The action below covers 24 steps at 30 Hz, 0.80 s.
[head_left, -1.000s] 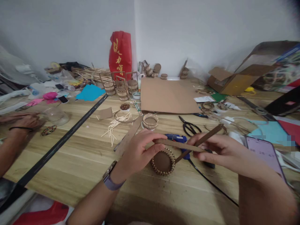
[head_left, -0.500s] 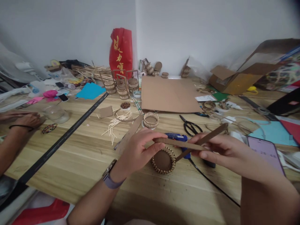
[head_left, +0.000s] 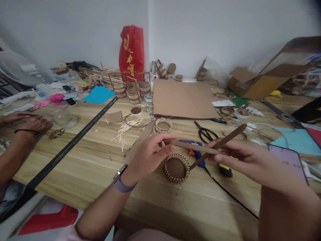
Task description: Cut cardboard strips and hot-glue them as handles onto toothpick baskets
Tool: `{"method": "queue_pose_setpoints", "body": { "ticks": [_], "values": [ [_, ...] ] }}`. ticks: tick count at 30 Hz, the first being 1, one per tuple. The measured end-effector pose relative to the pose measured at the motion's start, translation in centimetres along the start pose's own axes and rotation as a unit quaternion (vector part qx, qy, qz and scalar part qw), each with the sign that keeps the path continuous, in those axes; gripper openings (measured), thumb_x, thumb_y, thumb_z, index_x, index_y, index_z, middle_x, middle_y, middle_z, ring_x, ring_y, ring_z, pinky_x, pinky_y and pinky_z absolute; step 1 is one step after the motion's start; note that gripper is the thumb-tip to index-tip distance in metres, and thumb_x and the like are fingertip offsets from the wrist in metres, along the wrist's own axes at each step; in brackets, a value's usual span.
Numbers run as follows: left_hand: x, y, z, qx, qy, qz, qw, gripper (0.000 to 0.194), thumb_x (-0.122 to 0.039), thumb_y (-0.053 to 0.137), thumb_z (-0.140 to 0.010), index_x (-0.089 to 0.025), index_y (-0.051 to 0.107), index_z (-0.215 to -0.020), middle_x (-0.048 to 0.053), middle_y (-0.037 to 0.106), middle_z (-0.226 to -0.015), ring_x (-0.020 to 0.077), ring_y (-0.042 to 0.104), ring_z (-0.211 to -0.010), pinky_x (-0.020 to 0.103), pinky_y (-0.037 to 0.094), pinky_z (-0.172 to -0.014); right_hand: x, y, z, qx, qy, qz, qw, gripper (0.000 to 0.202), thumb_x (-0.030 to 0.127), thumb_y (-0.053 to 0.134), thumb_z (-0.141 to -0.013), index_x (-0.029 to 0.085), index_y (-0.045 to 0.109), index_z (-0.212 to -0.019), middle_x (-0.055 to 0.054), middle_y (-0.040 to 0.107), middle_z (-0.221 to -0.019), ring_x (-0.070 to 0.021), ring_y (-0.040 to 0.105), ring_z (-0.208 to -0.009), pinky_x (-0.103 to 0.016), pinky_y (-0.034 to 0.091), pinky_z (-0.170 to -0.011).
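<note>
A narrow brown cardboard strip (head_left: 194,146) stretches between my two hands above the table. My left hand (head_left: 152,155) is closed, its thumb and fingers pinching the strip's left end. Closed on the other end, my right hand (head_left: 235,155) has its thumb below the strip. A second length of cardboard strip (head_left: 229,137) crosses there at a slant, running down toward a small round basket (head_left: 177,169); whether both lengths are one piece I cannot tell. The basket has a ring of sticks around a brown base. Behind the strip lies a blue glue gun (head_left: 200,159), partly hidden.
Black scissors (head_left: 207,134), a yellow-black cutter (head_left: 225,170) and a phone (head_left: 288,160) lie around my right hand. Farther back are a stick ring (head_left: 163,125), loose sticks (head_left: 122,132) and a cardboard sheet (head_left: 184,98). Another person's hands (head_left: 30,124) rest at the left.
The view has shifted slightly. Both hands keep their hold on the strip with little movement, and more of the yellow-black cutter shows below my right hand.
</note>
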<state>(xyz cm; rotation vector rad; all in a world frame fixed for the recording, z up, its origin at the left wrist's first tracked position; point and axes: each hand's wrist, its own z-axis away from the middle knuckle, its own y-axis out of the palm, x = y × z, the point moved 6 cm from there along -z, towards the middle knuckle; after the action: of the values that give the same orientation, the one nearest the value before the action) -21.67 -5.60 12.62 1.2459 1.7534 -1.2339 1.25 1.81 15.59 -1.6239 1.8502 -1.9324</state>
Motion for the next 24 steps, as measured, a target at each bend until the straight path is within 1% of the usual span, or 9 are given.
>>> {"method": "queue_pose_setpoints", "body": {
  "ticks": [3,9,12,16,20,22,24],
  "values": [
    [0.27,0.04,-0.26,0.012,-0.011,0.015,1.0,0.038,-0.054,0.066,-0.094,-0.024,0.077,-0.115,0.002,0.071,-0.089,0.0154,0.069,-0.082,0.021,0.049,-0.062,0.28,0.15,-0.07,0.025,-0.019,-0.035,0.999,0.039,0.058,0.065,-0.089,0.024,0.081,-0.1,-0.004,0.078,-0.072,-0.0164,0.066,-0.053,-0.023,0.05,-0.044],
    [0.31,0.0,-0.5,0.011,-0.003,0.018,1.0,0.036,-0.053,0.066,-0.094,-0.025,0.078,-0.114,0.003,0.073,-0.092,0.0155,0.069,-0.085,0.022,0.05,-0.067,0.57,-0.08,-0.07,0.006,-0.028,-0.037,0.999,0.032,0.054,0.067,-0.088,0.027,0.081,-0.098,-0.001,0.076,-0.067,-0.0153,0.062,-0.049,-0.023,0.047,-0.041],
    [0.48,0.07,-0.4,0.012,-0.011,0.019,1.0,0.039,-0.055,0.066,-0.093,-0.025,0.078,-0.115,0.003,0.073,-0.091,0.0157,0.069,-0.084,0.022,0.05,-0.066,0.75,-0.09,-0.1,0.003,-0.032,-0.032,0.999,0.03,0.053,0.067,-0.088,0.028,0.081,-0.099,0.0,0.075,-0.067,-0.0148,0.061,-0.048,-0.022,0.046,-0.04],
    [0.51,0.11,-0.29,0.013,-0.02,0.018,1.0,0.043,-0.059,0.065,-0.093,-0.024,0.078,-0.115,0.004,0.073,-0.091,0.0165,0.069,-0.083,0.023,0.05,-0.064,0.79,-0.21,-0.12,-0.007,-0.027,-0.019,0.999,0.036,0.056,0.067,-0.087,0.026,0.081,-0.101,-0.001,0.075,-0.067,-0.0156,0.062,-0.05,-0.023,0.047,-0.041],
    [0.23,0.06,-0.33,0.012,-0.011,0.009,1.0,0.04,-0.057,0.066,-0.093,-0.025,0.078,-0.114,0.005,0.075,-0.094,0.016,0.068,-0.084,0.023,0.051,-0.066,0.28,-0.13,0.07,-0.002,0.016,-0.024,1.0,0.047,0.062,0.066,-0.085,0.023,0.08,-0.108,-0.005,0.078,-0.074,-0.0185,0.066,-0.055,-0.027,0.051,-0.044],
    [0.14,-0.02,-0.36,0.009,-0.003,0.005,1.0,0.038,-0.055,0.066,-0.093,-0.025,0.079,-0.113,0.005,0.075,-0.094,0.0158,0.067,-0.083,0.023,0.051,-0.065,0.11,-0.15,0.15,-0.007,0.026,-0.039,0.999,0.049,0.061,0.067,-0.085,0.022,0.078,-0.112,-0.006,0.079,-0.078,-0.0192,0.067,-0.057,-0.028,0.053,-0.047],
    [0.08,-0.1,-0.35,0.006,0.004,0.001,1.0,0.038,-0.055,0.066,-0.093,-0.025,0.079,-0.113,0.005,0.075,-0.094,0.0159,0.066,-0.083,0.024,0.051,-0.066,0.17,-0.29,0.16,-0.022,0.017,-0.037,0.999,0.048,0.06,0.07,-0.084,0.022,0.077,-0.113,-0.007,0.08,-0.085,-0.0201,0.07,-0.062,-0.028,0.056,-0.051]
  ]
}}
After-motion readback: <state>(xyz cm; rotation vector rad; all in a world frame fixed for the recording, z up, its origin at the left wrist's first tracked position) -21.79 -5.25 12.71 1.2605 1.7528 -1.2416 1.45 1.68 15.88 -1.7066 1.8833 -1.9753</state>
